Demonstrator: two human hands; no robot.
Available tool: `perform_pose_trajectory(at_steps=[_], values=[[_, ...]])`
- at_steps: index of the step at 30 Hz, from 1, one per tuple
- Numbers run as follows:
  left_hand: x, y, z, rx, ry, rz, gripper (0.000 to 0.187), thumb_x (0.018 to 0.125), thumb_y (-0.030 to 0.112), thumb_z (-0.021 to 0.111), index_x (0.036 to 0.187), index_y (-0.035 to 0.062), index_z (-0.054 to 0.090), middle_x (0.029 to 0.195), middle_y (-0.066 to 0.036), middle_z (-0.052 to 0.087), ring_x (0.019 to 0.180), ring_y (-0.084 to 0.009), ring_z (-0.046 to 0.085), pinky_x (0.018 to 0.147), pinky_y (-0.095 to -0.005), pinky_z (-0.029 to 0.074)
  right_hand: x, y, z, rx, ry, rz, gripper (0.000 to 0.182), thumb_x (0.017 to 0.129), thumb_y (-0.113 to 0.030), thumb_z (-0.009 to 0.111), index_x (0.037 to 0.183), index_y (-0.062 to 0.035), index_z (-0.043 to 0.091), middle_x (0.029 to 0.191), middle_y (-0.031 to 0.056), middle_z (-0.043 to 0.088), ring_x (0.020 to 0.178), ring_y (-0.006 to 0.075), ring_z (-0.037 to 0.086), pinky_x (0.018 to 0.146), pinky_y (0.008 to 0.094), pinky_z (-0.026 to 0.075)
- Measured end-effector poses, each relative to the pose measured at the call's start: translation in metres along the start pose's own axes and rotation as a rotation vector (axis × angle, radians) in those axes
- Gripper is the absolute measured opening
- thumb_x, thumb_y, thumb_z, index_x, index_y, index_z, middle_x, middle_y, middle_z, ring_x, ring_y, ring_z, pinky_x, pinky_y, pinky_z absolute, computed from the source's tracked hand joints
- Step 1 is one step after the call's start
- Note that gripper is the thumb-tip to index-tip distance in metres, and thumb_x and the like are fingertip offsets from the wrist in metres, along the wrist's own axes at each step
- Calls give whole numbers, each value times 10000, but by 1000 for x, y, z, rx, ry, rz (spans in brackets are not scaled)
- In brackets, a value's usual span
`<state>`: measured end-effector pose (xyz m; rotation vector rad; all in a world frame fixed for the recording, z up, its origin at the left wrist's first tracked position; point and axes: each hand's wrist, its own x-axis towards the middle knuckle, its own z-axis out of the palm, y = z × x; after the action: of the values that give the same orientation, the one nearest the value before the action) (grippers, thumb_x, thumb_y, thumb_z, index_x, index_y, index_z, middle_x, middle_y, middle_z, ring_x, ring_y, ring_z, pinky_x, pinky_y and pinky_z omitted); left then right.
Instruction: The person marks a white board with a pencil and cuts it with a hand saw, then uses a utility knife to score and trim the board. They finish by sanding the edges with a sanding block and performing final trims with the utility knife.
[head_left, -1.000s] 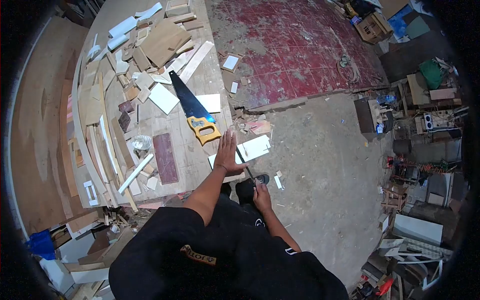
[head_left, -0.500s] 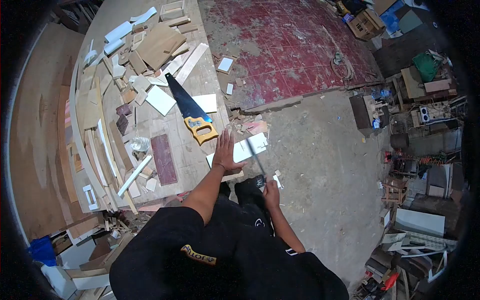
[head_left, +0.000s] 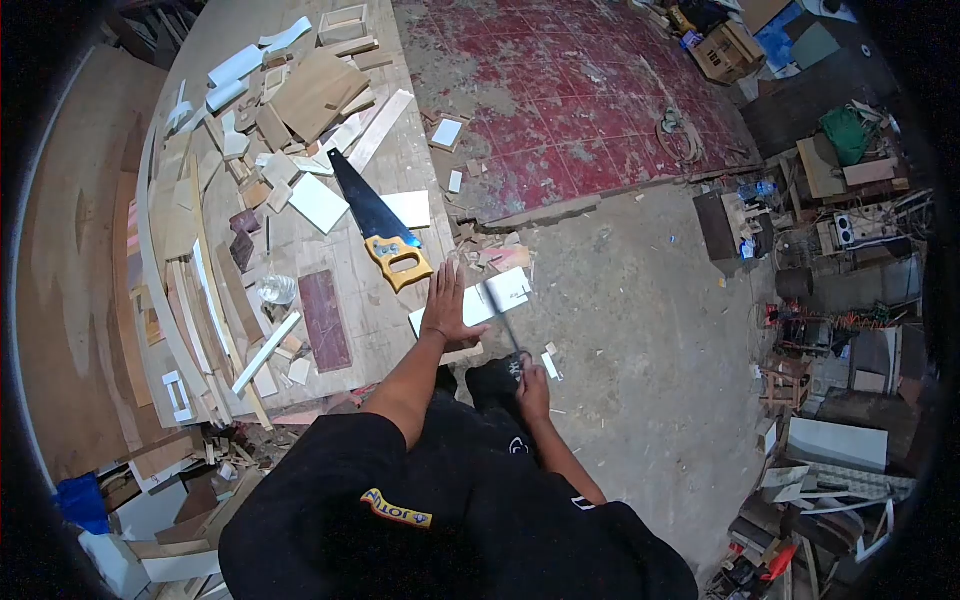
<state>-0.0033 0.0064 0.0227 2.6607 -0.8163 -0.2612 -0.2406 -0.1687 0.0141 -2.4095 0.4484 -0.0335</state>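
My left hand (head_left: 447,312) lies flat with its thumb spread, pressing on a white board (head_left: 472,308) that juts past the table edge. In my right hand (head_left: 533,390), closed around its lower end, is a thin dark saw (head_left: 507,325), seen edge-on and blurred. Its blade crosses the jutting end of the board, where small dark marks show. The grip of this saw is hidden by my fingers. Just beyond my left fingertips rests another hand saw (head_left: 385,225) with a yellow handle, its blade pointing away from me.
Wood offcuts (head_left: 315,95) and strips crowd the left of the wooden table (head_left: 385,340). A dark red board (head_left: 326,320) and a clear plastic bundle (head_left: 277,290) lie nearer. Scraps litter the concrete floor (head_left: 620,320). A dark box (head_left: 725,228) stands at right.
My right hand has shifted slightly left with the saw, and the blade sits a little further left across the board. My left hand stays on the board.
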Motion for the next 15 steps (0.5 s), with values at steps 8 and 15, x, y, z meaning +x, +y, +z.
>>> perform_pose_trajectory(at_steps=[8, 15], values=[[0, -1, 3, -3, -24, 2, 1459, 612, 788, 729, 1578, -87, 76, 1656, -315, 65, 1551, -447, 70, 1260, -532, 71, 7, 33, 16, -76, 164, 296, 322, 977, -89, 547, 1284, -12, 609, 1084, 278, 584, 977, 467, 591, 892, 516, 467], [0, 2, -2, -5, -30, 2, 1416, 632, 758, 736, 1582, -75, 97, 1669, -278, 76, 1555, -424, 83, 1264, -529, 64, -2, -2, -20, -21, -80, -4, 374, 973, -48, 535, 1345, -30, 577, 1086, 245, 615, 976, 444, 604, 878, 478, 493]])
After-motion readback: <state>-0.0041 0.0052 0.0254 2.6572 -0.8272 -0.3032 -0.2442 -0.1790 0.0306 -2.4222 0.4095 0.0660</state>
